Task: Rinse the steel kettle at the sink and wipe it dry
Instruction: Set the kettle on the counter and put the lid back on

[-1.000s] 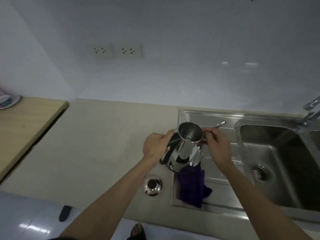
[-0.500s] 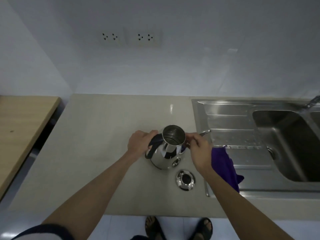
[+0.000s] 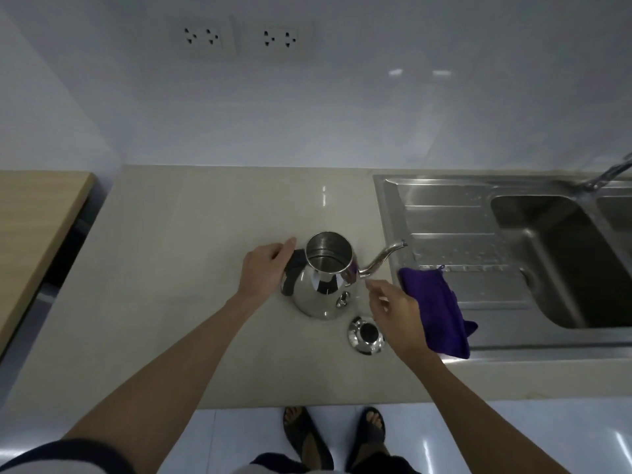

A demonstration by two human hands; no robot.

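Kettle [image 3: 321, 285] is upright on the beige counter [image 3: 178, 268], just left of the sink's drainboard [image 3: 455, 234], lid off, mouth open to us, spout aimed right over the drainboard edge. Our left hand [image 3: 265, 271] is at the black handle [image 3: 293, 275], fingers loosely extended along it, not a closed grip as far as we can see. Our right hand [image 3: 393, 309] hovers just right of the body near the spout base, fingers loosely curled, holding nothing, apart from the steel. Lid [image 3: 366, 335] lies on the counter just in front of the kettle; purple cloth [image 3: 434, 313] is draped over the drainboard's front edge, partly behind our right hand. Judgement: rinse looks done, kettle parked for wiping. To do it well: right hand takes the cloth, left closes on the handle to stop the kettle sliding on the glossy top, then wipe body top-down, go round the spout base and under the rim where water sits, do the lid separately. Keep the spout clear of the sink lip when turning. Versus half a second ago: right hand was pinching at the rim by the spout, now it's off and pulled back toward us; left hand was wrapped on the handle, now relaxed; kettle, lid and cloth keep about the same layout.
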